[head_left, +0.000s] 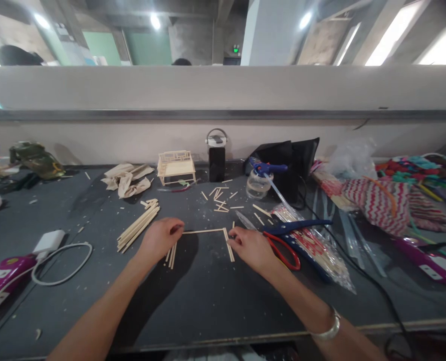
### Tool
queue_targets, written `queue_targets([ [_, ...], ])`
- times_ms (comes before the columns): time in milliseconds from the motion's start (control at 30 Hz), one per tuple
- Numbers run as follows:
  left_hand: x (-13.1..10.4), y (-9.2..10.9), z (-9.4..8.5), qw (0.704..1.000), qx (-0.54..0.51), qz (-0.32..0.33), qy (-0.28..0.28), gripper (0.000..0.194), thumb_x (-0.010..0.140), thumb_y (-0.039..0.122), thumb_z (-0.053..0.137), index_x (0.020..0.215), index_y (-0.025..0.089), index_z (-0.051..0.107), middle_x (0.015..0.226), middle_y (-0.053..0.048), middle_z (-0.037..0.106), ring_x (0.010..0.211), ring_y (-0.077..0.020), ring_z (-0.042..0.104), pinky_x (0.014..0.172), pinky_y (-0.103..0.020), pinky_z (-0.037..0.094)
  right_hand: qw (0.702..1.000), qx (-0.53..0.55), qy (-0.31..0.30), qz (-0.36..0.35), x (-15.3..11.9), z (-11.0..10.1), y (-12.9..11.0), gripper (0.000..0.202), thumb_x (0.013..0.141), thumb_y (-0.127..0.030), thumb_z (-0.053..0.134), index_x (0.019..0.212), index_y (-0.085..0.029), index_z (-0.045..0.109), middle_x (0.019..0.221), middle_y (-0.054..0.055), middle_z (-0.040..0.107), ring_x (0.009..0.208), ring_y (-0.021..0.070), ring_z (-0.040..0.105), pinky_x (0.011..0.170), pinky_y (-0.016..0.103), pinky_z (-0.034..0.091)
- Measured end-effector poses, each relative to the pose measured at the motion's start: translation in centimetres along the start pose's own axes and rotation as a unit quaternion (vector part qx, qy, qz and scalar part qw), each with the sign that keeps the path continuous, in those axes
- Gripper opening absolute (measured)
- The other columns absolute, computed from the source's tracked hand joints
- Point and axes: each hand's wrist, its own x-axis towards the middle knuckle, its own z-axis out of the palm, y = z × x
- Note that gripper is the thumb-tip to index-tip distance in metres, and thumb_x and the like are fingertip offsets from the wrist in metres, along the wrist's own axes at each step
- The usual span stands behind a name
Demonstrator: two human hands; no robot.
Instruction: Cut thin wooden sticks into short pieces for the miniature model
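A thin wooden stick [204, 231] lies crosswise on the dark desk between my hands. My left hand [162, 238] has its fingers curled in a pinch at the left end of this stick, the fingertips partly hidden. Below that hand, several sticks [172, 256] point toward me. At the right end, sticks [228, 245] run down side by side, meeting the crosswise one at a corner. My right hand [252, 248] is closed beside this corner, thumb and finger pinched at a stick whose tip shows above them. A bundle of longer sticks [138, 225] rests left of my left hand.
Farther back stand a small wooden bench model [176, 168], a black phone [217, 164] and a glass jar [257, 185] with a blue glue gun [270, 168]. Red-handled scissors [285, 250], blue-handled cutters [298, 226] and a packet of sticks [320, 250] lie right. Stick scraps [219, 198] are scattered mid-desk.
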Motion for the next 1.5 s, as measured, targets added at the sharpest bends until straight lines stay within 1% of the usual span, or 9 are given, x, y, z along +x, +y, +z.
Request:
queue_targets([
  [267, 0.0, 1.5, 2.1, 0.976, 0.159, 0.145, -0.017, 0.025, 0.090, 0.023, 0.046, 0.092, 0.018, 0.070, 0.086, -0.006, 0.063, 0.086, -0.0190, 0.057, 0.075, -0.029, 0.045, 1.000, 0.003, 0.010, -0.001, 0.1, 0.2, 0.2, 0.016, 0.086, -0.030, 0.056, 0.097, -0.024, 0.066, 0.081, 0.000, 0.072, 0.077, 0.0180, 0.066, 0.063, 0.025, 0.037],
  [467, 0.6, 2.0, 2.7, 0.956, 0.237, 0.171, -0.024, 0.030, 0.093, 0.022, 0.039, 0.082, 0.016, 0.067, 0.082, -0.007, 0.061, 0.082, -0.0197, 0.057, 0.071, -0.031, 0.044, 1.000, 0.004, 0.005, 0.000, 0.2, 0.2, 0.2, 0.016, 0.086, -0.029, 0.056, 0.097, -0.023, 0.066, 0.079, 0.000, 0.072, 0.076, 0.0173, 0.066, 0.063, 0.025, 0.037],
  [667, 1.6, 2.0, 1.8, 0.928, 0.301, 0.218, -0.027, 0.028, 0.092, 0.020, 0.038, 0.080, 0.014, 0.063, 0.080, -0.009, 0.060, 0.075, -0.0205, 0.059, 0.067, -0.033, 0.043, 1.000, 0.008, 0.003, -0.005, 0.2, 0.1, 0.2, 0.016, 0.086, -0.030, 0.056, 0.097, -0.024, 0.066, 0.077, -0.001, 0.071, 0.074, 0.0170, 0.065, 0.061, 0.025, 0.036],
  [767, 2.9, 1.2, 0.8, 0.926, 0.324, 0.196, -0.011, 0.028, 0.092, 0.020, 0.036, 0.084, 0.013, 0.062, 0.080, -0.010, 0.060, 0.071, -0.0205, 0.060, 0.063, -0.032, 0.042, 1.000, 0.011, 0.002, -0.008, 0.1, 0.1, 0.2, 0.016, 0.085, -0.030, 0.057, 0.097, -0.023, 0.066, 0.078, -0.001, 0.071, 0.074, 0.0167, 0.065, 0.061, 0.025, 0.036],
  [900, 6.2, -0.4, -0.8, 0.927, 0.344, 0.146, 0.015, 0.031, 0.093, 0.023, 0.033, 0.091, 0.011, 0.062, 0.085, -0.013, 0.061, 0.071, -0.0232, 0.062, 0.060, -0.033, 0.041, 1.000, 0.017, -0.007, -0.006, 0.1, 0.2, 0.3, 0.016, 0.086, -0.030, 0.056, 0.096, -0.023, 0.066, 0.078, -0.001, 0.071, 0.074, 0.0164, 0.065, 0.061, 0.024, 0.035],
  [1033, 10.3, -2.1, -2.3, 0.930, 0.360, 0.073, 0.035, 0.036, 0.092, 0.025, 0.030, 0.099, 0.009, 0.062, 0.094, -0.016, 0.062, 0.080, -0.0270, 0.064, 0.062, -0.034, 0.043, 1.000, 0.026, -0.002, -0.009, 0.2, 0.3, 0.5, 0.016, 0.086, -0.030, 0.055, 0.096, -0.024, 0.066, 0.077, -0.001, 0.071, 0.073, 0.0161, 0.065, 0.061, 0.024, 0.035],
  [1200, 14.3, -4.0, -3.3, 0.930, 0.363, 0.037, 0.044, 0.034, 0.090, 0.021, 0.033, 0.102, 0.007, 0.061, 0.097, -0.019, 0.063, 0.089, -0.0300, 0.065, 0.066, -0.033, 0.044, 0.999, 0.035, -0.002, -0.011, 0.3, 0.2, 0.6, 0.017, 0.086, -0.030, 0.054, 0.096, -0.023, 0.066, 0.076, 0.000, 0.071, 0.070, 0.0157, 0.065, 0.060, 0.024, 0.036],
  [1333, 16.2, -5.0, -3.4, 0.930, 0.364, 0.021, 0.045, 0.033, 0.090, 0.020, 0.034, 0.102, 0.006, 0.061, 0.100, -0.020, 0.063, 0.092, -0.0300, 0.065, 0.070, -0.033, 0.045, 0.999, 0.045, -0.003, -0.006, 0.2, 0.0, 0.4, 0.016, 0.085, -0.031, 0.055, 0.095, -0.024, 0.067, 0.074, -0.001, 0.070, 0.071, 0.0161, 0.065, 0.060, 0.024, 0.036],
  [1500, 17.1, -5.2, -3.6, 0.929, 0.366, 0.022, 0.038, 0.034, 0.090, 0.021, 0.035, 0.105, 0.006, 0.061, 0.102, -0.020, 0.063, 0.094, -0.0303, 0.064, 0.070, -0.034, 0.044, 0.999, 0.051, -0.006, -0.009, 0.1, 0.1, 0.4, 0.015, 0.085, -0.030, 0.055, 0.094, -0.024, 0.067, 0.072, -0.001, 0.069, 0.066, 0.0153, 0.063, 0.058, 0.024, 0.035],
])
